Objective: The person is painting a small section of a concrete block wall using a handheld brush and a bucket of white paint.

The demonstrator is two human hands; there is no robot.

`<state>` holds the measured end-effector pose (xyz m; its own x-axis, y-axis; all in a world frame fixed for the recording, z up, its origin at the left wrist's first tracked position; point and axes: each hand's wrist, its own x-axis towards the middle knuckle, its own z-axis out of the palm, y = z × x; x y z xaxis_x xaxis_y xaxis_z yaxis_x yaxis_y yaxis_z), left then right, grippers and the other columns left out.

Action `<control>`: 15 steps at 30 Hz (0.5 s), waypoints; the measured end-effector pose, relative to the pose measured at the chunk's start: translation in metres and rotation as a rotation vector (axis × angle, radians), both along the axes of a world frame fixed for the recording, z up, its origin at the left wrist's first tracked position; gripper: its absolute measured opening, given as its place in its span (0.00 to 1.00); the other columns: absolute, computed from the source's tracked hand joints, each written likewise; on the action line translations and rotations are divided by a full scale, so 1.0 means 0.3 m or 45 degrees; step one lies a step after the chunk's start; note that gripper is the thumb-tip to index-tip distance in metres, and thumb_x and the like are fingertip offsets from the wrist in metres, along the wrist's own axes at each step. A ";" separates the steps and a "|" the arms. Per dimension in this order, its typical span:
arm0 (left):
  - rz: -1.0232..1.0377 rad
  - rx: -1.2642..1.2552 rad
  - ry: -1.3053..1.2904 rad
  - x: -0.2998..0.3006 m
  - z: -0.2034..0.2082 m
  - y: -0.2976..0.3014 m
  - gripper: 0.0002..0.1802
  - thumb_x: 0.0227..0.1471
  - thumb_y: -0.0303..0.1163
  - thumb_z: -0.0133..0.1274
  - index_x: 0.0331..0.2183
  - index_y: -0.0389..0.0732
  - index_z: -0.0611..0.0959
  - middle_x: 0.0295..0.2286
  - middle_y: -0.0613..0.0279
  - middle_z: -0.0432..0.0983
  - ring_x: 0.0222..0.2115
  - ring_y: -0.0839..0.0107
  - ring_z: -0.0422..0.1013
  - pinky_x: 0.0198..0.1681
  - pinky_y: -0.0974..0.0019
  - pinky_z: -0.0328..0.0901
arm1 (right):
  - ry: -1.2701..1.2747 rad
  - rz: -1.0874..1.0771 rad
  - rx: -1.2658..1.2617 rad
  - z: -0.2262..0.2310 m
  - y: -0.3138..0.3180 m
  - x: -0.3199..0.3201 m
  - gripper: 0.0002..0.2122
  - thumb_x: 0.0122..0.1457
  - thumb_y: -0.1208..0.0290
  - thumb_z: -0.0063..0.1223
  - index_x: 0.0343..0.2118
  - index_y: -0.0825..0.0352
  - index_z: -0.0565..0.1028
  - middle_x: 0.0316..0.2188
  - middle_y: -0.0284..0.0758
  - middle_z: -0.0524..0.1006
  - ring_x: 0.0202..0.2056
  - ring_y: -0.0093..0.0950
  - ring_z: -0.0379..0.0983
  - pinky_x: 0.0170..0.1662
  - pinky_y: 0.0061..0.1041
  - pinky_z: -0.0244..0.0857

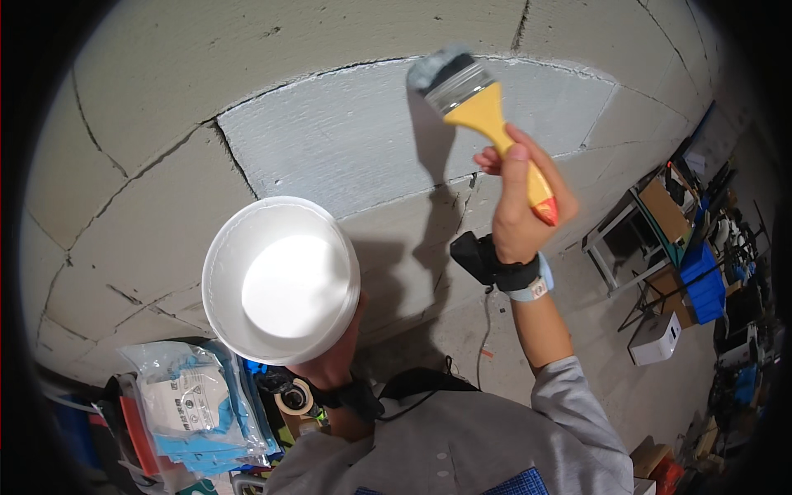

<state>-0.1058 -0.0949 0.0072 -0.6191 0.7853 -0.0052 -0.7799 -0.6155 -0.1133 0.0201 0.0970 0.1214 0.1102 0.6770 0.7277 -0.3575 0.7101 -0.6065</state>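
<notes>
My right hand (pixel 521 194) is closed round the yellow handle of a wide paintbrush (pixel 478 109) with a metal band and a red handle end. Whitish paint coats its dark bristles, which are at the top edge of a pale, painted block (pixel 330 136) in the wall; whether they touch it I cannot tell. Lower left, my left hand (pixel 338 351) supports a white round bucket (pixel 224 289) from below and its right side, most of the fingers hidden behind it. White paint (pixel 293 285) lies inside the bucket, whose mouth faces up toward me.
Bare grey blocks with dark joints make up the wall (pixel 148 223) around the painted one. Below the bucket are plastic-wrapped blue-and-white packages (pixel 194 400) and a tape roll (pixel 294 398). At right stand a metal-framed table (pixel 615 247), a blue bin (pixel 701 285) and a white box (pixel 654 338).
</notes>
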 end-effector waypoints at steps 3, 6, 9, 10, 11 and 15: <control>-0.008 0.033 -0.067 -0.004 0.010 -0.009 0.46 0.51 0.62 0.54 0.65 0.51 0.61 0.60 0.49 0.57 0.62 0.44 0.51 0.61 0.41 0.55 | -0.162 -0.022 -0.019 -0.096 0.019 0.008 0.12 0.67 0.76 0.52 0.46 0.80 0.78 0.31 0.43 0.81 0.30 0.27 0.80 0.37 0.25 0.77; -0.043 0.058 -0.050 -0.013 0.001 -0.005 0.47 0.50 0.61 0.56 0.65 0.51 0.61 0.60 0.49 0.57 0.63 0.44 0.51 0.62 0.41 0.54 | -0.253 -0.133 -0.086 -0.271 0.050 0.091 0.08 0.62 0.82 0.54 0.42 0.77 0.81 0.29 0.42 0.82 0.29 0.25 0.81 0.35 0.22 0.76; -0.039 0.057 -0.027 -0.025 -0.011 -0.015 0.48 0.50 0.60 0.58 0.65 0.51 0.61 0.61 0.49 0.56 0.63 0.44 0.50 0.62 0.41 0.53 | -0.344 -0.176 -0.195 -0.374 0.057 0.165 0.09 0.63 0.81 0.53 0.42 0.77 0.81 0.28 0.42 0.82 0.28 0.25 0.80 0.35 0.23 0.76; -0.032 0.051 -0.024 -0.031 -0.010 -0.020 0.48 0.49 0.60 0.58 0.65 0.51 0.61 0.61 0.49 0.56 0.63 0.44 0.50 0.63 0.41 0.53 | -0.308 -0.169 -0.239 -0.369 0.051 0.177 0.09 0.64 0.80 0.52 0.42 0.78 0.81 0.28 0.42 0.82 0.27 0.25 0.80 0.35 0.23 0.76; -0.031 0.087 -0.005 -0.033 -0.008 -0.017 0.48 0.49 0.59 0.59 0.65 0.51 0.61 0.61 0.49 0.56 0.63 0.44 0.50 0.63 0.41 0.53 | -0.271 -0.161 -0.280 -0.354 0.048 0.177 0.10 0.64 0.80 0.51 0.42 0.79 0.81 0.28 0.42 0.82 0.27 0.26 0.80 0.35 0.24 0.77; -0.043 0.091 -0.003 -0.041 -0.022 0.000 0.49 0.49 0.59 0.60 0.65 0.50 0.60 0.62 0.48 0.54 0.63 0.43 0.49 0.62 0.41 0.53 | -0.016 -0.085 -0.083 -0.088 -0.025 0.055 0.11 0.66 0.78 0.50 0.45 0.80 0.79 0.32 0.44 0.81 0.29 0.27 0.80 0.36 0.26 0.77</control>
